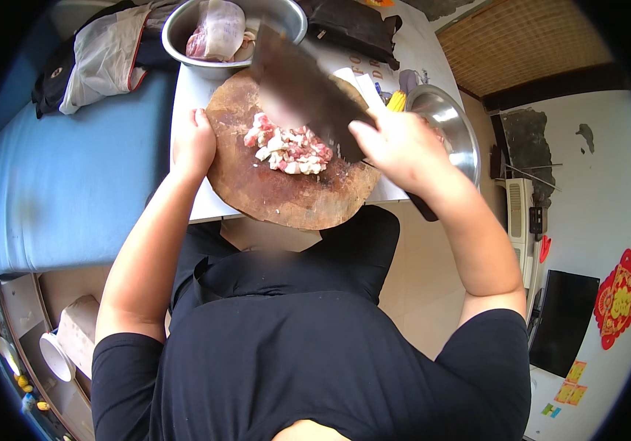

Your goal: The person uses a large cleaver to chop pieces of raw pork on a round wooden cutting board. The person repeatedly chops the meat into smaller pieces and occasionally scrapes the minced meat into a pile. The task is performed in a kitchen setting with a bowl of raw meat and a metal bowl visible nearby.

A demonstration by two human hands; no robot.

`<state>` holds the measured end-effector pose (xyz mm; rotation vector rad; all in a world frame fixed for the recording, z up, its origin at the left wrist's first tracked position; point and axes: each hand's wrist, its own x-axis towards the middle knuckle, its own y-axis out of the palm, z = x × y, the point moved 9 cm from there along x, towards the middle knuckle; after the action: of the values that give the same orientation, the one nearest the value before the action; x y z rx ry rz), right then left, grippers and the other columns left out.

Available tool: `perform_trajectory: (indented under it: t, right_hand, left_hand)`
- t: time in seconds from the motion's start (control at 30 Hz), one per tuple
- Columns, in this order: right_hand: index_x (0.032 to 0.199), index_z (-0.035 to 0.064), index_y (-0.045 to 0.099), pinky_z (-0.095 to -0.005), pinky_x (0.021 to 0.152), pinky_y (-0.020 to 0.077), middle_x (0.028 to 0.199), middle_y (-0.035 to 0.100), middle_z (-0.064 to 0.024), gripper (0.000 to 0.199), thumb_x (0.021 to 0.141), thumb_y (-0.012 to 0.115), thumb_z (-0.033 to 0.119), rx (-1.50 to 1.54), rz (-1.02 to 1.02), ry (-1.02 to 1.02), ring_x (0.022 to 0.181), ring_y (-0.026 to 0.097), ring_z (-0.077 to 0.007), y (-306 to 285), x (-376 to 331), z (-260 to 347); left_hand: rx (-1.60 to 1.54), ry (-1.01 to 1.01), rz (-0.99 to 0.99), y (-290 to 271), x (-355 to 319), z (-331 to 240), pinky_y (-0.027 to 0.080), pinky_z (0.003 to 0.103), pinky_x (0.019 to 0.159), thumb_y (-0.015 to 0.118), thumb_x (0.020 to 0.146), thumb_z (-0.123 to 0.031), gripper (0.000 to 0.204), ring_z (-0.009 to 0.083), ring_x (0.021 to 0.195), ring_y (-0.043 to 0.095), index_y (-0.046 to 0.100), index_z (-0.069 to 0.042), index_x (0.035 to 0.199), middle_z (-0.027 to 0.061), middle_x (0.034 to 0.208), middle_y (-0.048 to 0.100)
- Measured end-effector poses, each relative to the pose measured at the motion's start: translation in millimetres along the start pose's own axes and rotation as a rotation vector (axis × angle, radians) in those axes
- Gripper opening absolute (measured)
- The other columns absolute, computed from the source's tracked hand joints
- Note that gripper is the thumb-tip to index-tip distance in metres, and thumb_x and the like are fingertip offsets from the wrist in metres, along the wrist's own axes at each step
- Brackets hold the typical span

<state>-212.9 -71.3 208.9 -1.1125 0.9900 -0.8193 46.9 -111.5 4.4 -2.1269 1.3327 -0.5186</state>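
Observation:
Chopped pink-and-white meat lies in a small heap on a round wooden chopping board. My right hand is closed round the dark handle of a cleaver, whose broad blade is raised and tilted over the far part of the board, blurred by motion. The blade hides some of the board's far side. At the board's left edge, my left hand presses against the rim with its fingers together, steadying it.
Behind the board a steel bowl holds a large piece of meat with pale skin. Another steel bowl stands to the right, partly behind my right hand, beside something yellow. A dark bag lies at the back. A blue padded seat is at left.

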Motion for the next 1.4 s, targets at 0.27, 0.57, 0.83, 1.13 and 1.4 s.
perform_trajectory:
  t: [0.27, 0.57, 0.83, 1.13, 1.4]
  right_hand:
    - [0.097, -0.0029, 0.056, -0.0442, 0.079, 0.0458, 0.093, 0.061, -0.0261, 0.04, 0.09, 0.046, 0.035, 0.11, 0.018, 0.179, 0.091, 0.058, -0.0405, 52.9, 5.4, -34.7]
    - [0.103, -0.003, 0.054, -0.0352, 0.063, 0.049, 0.075, 0.062, -0.0161, 0.039, 0.092, 0.049, 0.034, 0.199, -0.237, 0.061, 0.066, 0.06, -0.0259, 23.5, 1.0, -19.7]
    - [0.106, 0.0023, 0.056, -0.0433, 0.082, 0.0471, 0.098, 0.062, -0.0221, 0.04, 0.091, 0.043, 0.037, 0.238, -0.187, 0.005, 0.093, 0.059, -0.0373, -12.3, 5.5, -5.4]
    - [0.103, 0.0015, 0.057, -0.0424, 0.078, 0.0488, 0.095, 0.063, -0.02, 0.04, 0.091, 0.041, 0.036, -0.007, 0.023, 0.066, 0.089, 0.061, -0.0365, 3.5, 8.4, -10.5]
    - [0.102, -0.0017, 0.057, -0.0423, 0.081, 0.0462, 0.095, 0.062, -0.0241, 0.044, 0.09, 0.043, 0.039, 0.067, 0.066, 0.126, 0.092, 0.059, -0.0391, 52.3, 10.3, -28.6]
  left_hand:
    - [-0.046, -0.004, 0.046, 6.0, -0.4, -9.3, 0.043, 0.04, 0.088, 0.036, 0.095, -0.031, 0.04, 0.0386, 0.103, 0.056, 0.055, -0.003, 0.116, 0.0215, 0.11, 0.06]
    - [-0.111, -0.044, 0.034, -2.5, -8.7, -15.1, 0.041, 0.042, 0.092, 0.036, 0.094, -0.026, 0.037, 0.0387, 0.103, 0.054, 0.058, 0.001, 0.108, 0.0245, 0.108, 0.059]
    - [-0.066, -0.041, -0.025, -11.1, -11.2, -10.6, 0.041, 0.042, 0.091, 0.037, 0.094, -0.027, 0.037, 0.0392, 0.103, 0.055, 0.057, 0.0, 0.108, 0.0241, 0.107, 0.059]
    - [-0.056, -0.004, -0.025, -7.6, -8.2, -10.2, 0.041, 0.043, 0.091, 0.037, 0.093, -0.026, 0.036, 0.0399, 0.102, 0.055, 0.057, -0.001, 0.109, 0.0243, 0.107, 0.059]
    - [-0.047, -0.026, 0.039, -2.3, -7.7, -18.2, 0.041, 0.043, 0.093, 0.035, 0.094, -0.028, 0.038, 0.0398, 0.105, 0.054, 0.056, -0.001, 0.111, 0.0244, 0.11, 0.058]
